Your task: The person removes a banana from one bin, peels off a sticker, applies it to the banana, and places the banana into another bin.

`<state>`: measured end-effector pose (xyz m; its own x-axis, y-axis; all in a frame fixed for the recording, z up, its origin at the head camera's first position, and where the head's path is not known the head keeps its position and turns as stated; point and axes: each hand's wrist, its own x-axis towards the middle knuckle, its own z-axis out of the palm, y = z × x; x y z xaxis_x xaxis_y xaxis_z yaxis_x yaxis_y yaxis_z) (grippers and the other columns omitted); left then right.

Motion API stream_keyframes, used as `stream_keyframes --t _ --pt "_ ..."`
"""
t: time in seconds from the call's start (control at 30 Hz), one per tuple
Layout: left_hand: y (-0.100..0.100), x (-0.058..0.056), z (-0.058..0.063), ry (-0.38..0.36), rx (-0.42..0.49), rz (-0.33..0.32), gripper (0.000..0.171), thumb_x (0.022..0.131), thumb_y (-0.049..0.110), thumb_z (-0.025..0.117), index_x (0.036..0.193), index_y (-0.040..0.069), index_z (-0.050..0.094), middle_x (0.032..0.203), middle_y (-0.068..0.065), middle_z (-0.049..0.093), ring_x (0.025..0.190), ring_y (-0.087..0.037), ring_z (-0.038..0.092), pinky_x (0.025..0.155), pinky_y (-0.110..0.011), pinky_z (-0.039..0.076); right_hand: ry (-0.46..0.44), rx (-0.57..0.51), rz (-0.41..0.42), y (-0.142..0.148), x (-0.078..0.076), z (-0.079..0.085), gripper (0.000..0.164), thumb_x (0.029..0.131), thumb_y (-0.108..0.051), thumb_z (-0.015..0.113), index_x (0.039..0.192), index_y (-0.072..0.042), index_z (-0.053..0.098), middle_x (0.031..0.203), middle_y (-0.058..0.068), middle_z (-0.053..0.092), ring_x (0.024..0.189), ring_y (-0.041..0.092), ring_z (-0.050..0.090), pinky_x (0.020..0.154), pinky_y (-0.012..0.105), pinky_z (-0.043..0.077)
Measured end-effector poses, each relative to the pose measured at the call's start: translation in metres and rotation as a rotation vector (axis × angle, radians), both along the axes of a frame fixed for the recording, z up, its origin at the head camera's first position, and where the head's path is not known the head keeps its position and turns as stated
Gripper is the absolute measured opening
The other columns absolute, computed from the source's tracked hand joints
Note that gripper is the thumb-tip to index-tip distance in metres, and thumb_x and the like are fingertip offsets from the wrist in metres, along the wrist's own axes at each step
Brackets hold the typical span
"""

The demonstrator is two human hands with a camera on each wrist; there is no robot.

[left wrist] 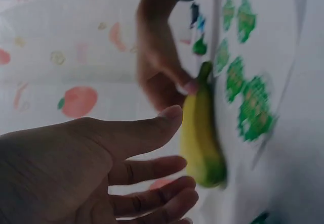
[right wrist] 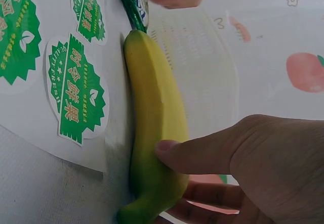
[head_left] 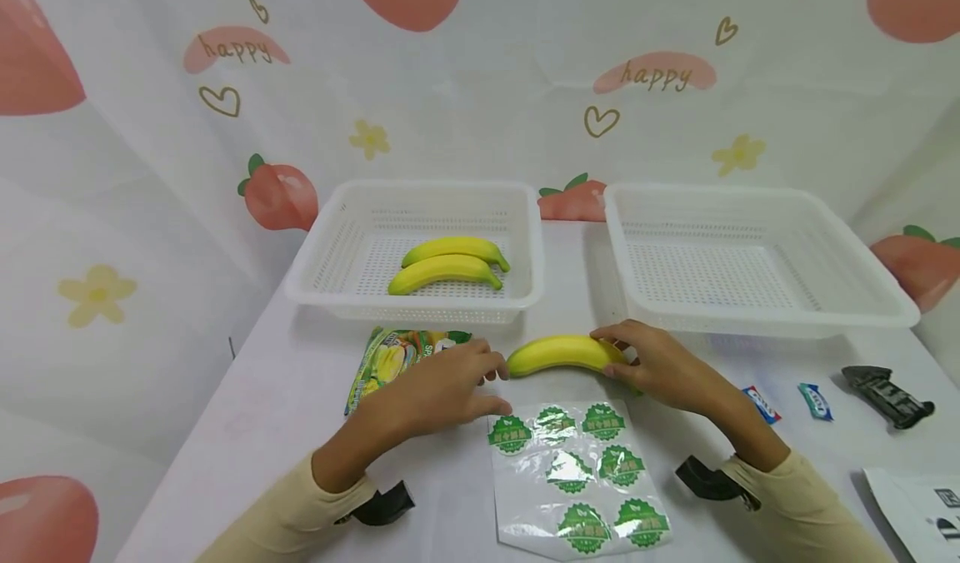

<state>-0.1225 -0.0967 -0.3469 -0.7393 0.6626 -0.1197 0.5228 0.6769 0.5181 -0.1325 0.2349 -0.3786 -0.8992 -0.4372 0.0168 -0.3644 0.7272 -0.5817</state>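
Note:
A yellow banana with green ends lies on the white table in front of the two baskets. My right hand pinches its stem end, the thumb on the near side and the fingers behind, as the right wrist view shows. By the other end is my left hand, thumb and fingers spread apart with nothing between them. A sheet of round green stickers lies just below the banana. Under and behind the left hand a green-and-yellow printed packet is partly hidden.
At the back left a white basket holds two bananas. Another white basket stands at the back right. On the right lie two small wrapped candies, a black wrapped item and a printed white sheet.

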Motion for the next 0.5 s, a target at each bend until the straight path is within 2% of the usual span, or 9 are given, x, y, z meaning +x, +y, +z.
stream_keyframes --t 0.13,0.3,0.5 --pt "0.012 0.007 -0.016 0.061 -0.110 -0.013 0.049 0.096 0.047 0.078 0.126 0.010 0.069 0.116 -0.003 0.064 0.096 -0.014 0.059 0.084 -0.033 0.055 -0.004 0.004 -0.002 0.000 -0.001 0.000 0.045 0.095 -0.007 0.078 0.138 -0.003 0.066 0.132 0.015 0.068 0.117 0.035 0.066 0.092 0.052 0.060" --pt "0.019 0.013 -0.027 0.121 -0.179 -0.015 0.054 0.090 0.051 0.082 0.119 0.009 0.065 0.109 -0.005 0.061 0.094 -0.016 0.059 0.080 -0.035 0.054 -0.008 0.010 -0.010 -0.001 0.000 0.000 0.045 0.095 -0.007 0.078 0.138 -0.003 0.066 0.132 0.016 0.068 0.117 0.036 0.066 0.092 0.052 0.060" --pt "0.021 0.015 -0.034 0.097 -0.183 -0.017 0.043 0.091 0.043 0.084 0.111 0.011 0.064 0.105 -0.001 0.054 0.090 -0.013 0.051 0.075 -0.028 0.049 -0.006 0.018 -0.016 -0.002 0.001 0.001 0.044 0.096 -0.007 0.077 0.138 -0.003 0.066 0.131 0.015 0.068 0.117 0.036 0.066 0.094 0.054 0.059"
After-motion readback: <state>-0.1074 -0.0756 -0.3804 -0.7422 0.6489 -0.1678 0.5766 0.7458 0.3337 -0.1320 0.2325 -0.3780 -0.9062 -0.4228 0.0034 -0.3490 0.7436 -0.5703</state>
